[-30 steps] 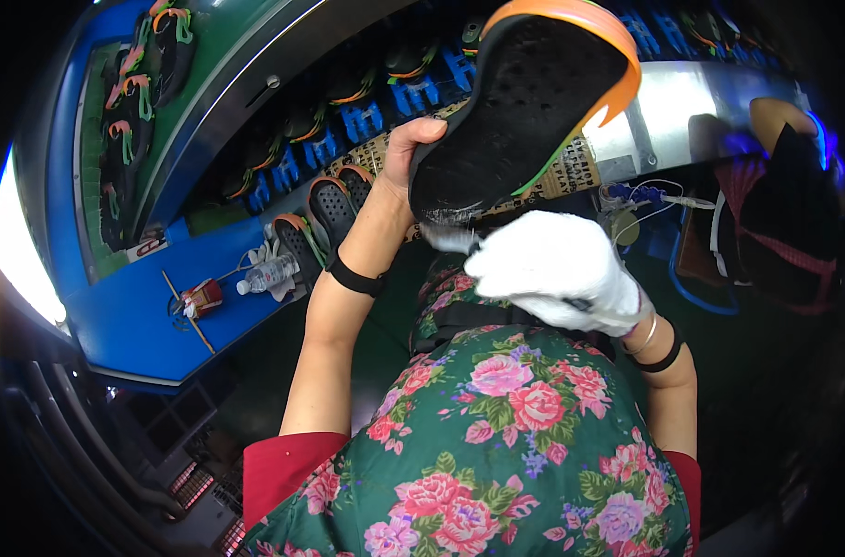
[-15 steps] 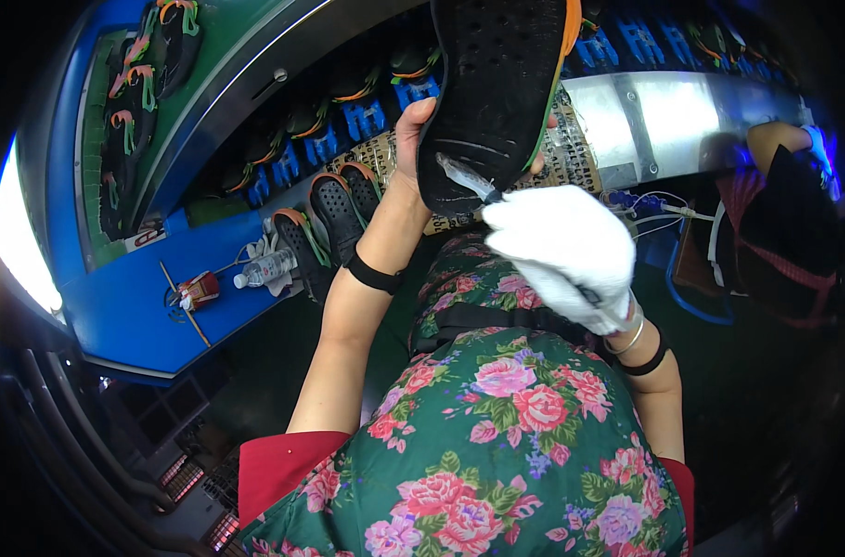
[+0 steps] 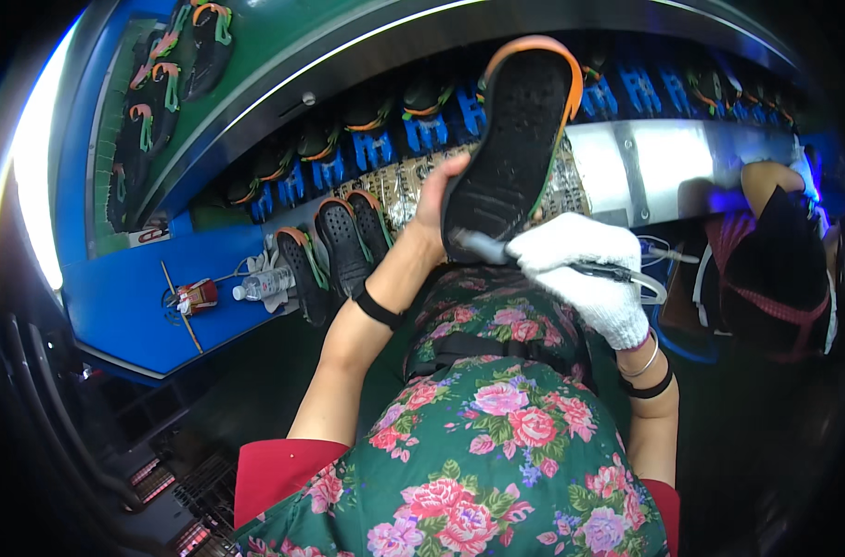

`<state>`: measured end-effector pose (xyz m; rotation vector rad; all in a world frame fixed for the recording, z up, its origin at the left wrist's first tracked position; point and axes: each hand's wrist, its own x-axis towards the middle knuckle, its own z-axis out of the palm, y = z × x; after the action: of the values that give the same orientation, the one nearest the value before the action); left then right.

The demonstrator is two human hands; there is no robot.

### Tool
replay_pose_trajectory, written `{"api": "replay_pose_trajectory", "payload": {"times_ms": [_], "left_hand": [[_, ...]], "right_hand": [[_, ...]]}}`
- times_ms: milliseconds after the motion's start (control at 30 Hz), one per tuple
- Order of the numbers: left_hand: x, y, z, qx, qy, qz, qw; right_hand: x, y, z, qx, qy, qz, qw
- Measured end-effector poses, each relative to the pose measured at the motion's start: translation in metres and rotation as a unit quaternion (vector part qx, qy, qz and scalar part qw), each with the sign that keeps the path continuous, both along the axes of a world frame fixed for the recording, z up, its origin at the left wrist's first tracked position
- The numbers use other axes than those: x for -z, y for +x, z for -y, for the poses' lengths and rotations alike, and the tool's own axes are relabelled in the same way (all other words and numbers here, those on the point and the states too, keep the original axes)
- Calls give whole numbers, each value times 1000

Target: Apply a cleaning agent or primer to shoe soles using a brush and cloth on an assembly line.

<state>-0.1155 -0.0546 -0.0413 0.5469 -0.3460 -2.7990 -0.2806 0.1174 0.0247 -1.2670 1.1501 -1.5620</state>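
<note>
A black shoe (image 3: 508,153) with an orange edge round its far end and green along one side is tilted up in front of me. My bare left hand (image 3: 432,206) grips it from the left side, the thumb along the edge and the other fingers mostly hidden behind. My right hand (image 3: 580,269), in a white knitted glove, is closed round a slim brush (image 3: 483,246) with a pale hose running from its rear end. The brush tip, a little blurred, lies against the near end of the shoe's black inner face.
Several similar shoes (image 3: 339,237) stand left of my left forearm. On the blue table (image 3: 116,316) are a plastic bottle (image 3: 264,283) and a small red container (image 3: 198,295). A conveyor with blue holders (image 3: 371,147) curves behind. Another person (image 3: 775,260) works at the right.
The shoe has moved down and away, so its orange-edged end now shows. The brush has shifted to its near edge, and my gloved hand has turned, showing the hose.
</note>
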Motion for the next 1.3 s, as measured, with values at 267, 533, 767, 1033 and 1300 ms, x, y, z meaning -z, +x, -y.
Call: {"api": "replay_pose_trajectory", "payload": {"times_ms": [267,533,767,1033,1300], "left_hand": [[-16,22,-37,59,27,-55,996],[-64,58,-13,-50,-131,-107,984],[-143,59,99,-15,-252,-354,901],[-145,57,240,-323,-23,-222,920],[-133,38,210,-347,-112,-251,897]], "right_hand": [[-34,-27,37,189,-123,-393,892],[-37,-4,15,71,-69,-34,994],[21,-7,1,172,-2,289,942],[47,31,14,122,71,292,946],[65,36,9,127,103,285,944]]}}
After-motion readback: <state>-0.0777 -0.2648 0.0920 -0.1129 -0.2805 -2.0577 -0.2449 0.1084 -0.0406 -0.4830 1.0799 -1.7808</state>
